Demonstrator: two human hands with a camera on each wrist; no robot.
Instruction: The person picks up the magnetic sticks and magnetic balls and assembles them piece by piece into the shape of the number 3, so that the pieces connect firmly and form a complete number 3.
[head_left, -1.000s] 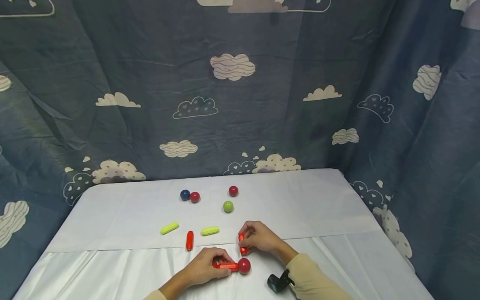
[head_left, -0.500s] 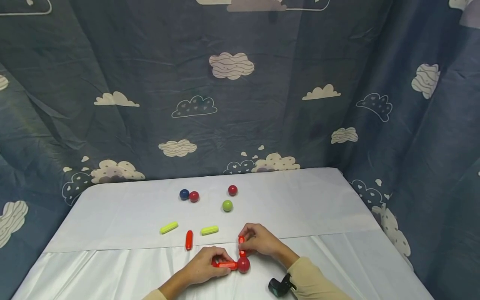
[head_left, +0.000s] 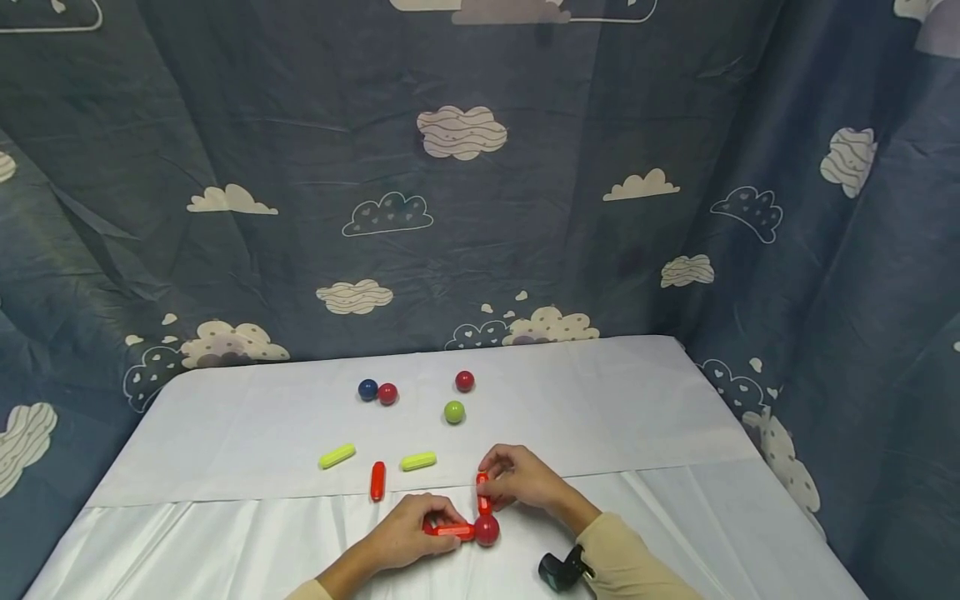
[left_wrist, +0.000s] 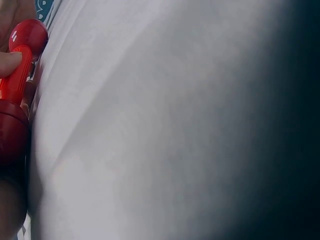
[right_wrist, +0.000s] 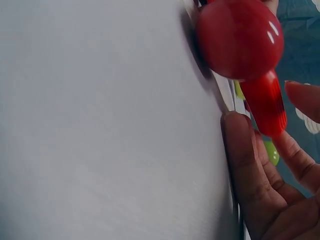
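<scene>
My left hand (head_left: 412, 531) grips a red ribbed rod (head_left: 455, 531), whose right end meets a red ball (head_left: 486, 530) on the white cloth. In the left wrist view, a second dark red round piece (left_wrist: 12, 134) shows at that rod's near end, mostly covered by the hand in the head view. Thumb and fingers of my right hand (head_left: 521, 481) are around another red rod (head_left: 483, 493), its near end against the same ball, at roughly a right angle to the first rod. Fingers curve about that rod (right_wrist: 267, 102) in the right wrist view.
Another red rod (head_left: 378, 481) lies beyond the left hand, between two yellow-green rods (head_left: 337, 456). Farther back are a blue ball (head_left: 367, 389), two red balls (head_left: 464, 381) and a green ball (head_left: 453, 412). A cloud-patterned curtain (head_left: 525, 242) hangs behind the table.
The right hand's rod has come toward me, from apart from the red ball to touching it. In the last half second little differs. The left hand keeps its grip.
</scene>
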